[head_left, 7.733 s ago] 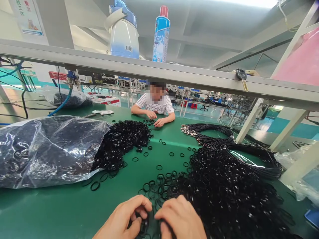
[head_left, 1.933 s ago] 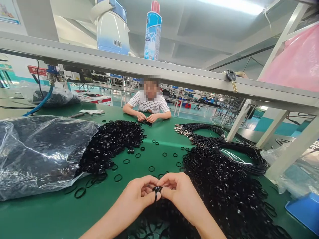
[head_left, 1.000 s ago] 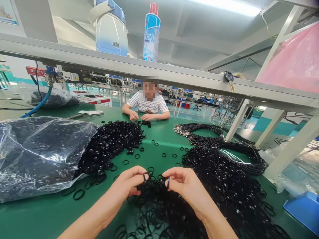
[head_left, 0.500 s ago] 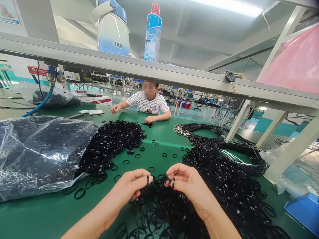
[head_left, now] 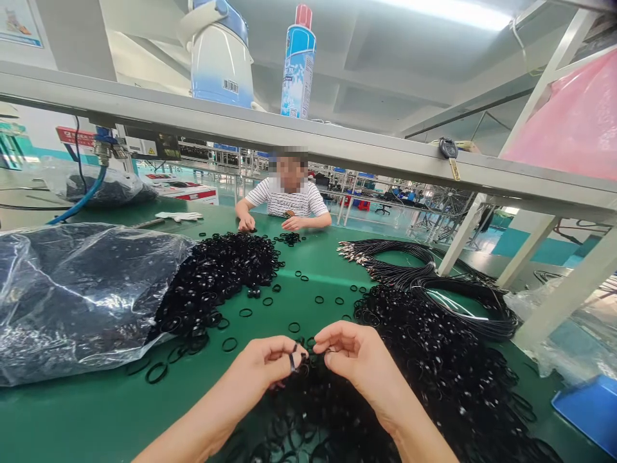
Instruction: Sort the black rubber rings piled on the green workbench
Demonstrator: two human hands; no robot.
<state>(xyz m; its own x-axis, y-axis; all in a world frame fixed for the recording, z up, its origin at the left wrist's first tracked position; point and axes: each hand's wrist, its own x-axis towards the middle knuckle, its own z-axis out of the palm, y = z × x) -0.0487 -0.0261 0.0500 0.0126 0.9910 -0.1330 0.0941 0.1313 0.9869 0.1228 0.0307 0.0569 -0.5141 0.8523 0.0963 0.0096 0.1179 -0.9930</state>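
Over a heap of thin black rubber rings (head_left: 337,411), my two hands face each other. My left hand (head_left: 270,363) is closed in a pinch, with a black ring (head_left: 292,363) at its thumb and fingertips. Close by on the right, my right hand (head_left: 354,354) has its fingers curled, thumb and forefinger slightly apart. No ring shows clearly in it, though a thin dark line lies by the thumb. Loose rings (head_left: 230,344) are scattered on the green table mat (head_left: 87,418) beyond and beside my hands.
A clear plastic bag (head_left: 72,308) spills rings into another pile (head_left: 226,263) at left. Coiled black cables (head_left: 400,254) lie at right, near a blue bin (head_left: 588,411). A shelf beam (head_left: 308,135) crosses overhead. Opposite sits a co-worker (head_left: 289,199), hands by the rings.
The ring on my right thumb no longer shows there, and its fingers have parted a little. My left hand has shifted slightly right. The co-worker's raised hand has come down to the pile.
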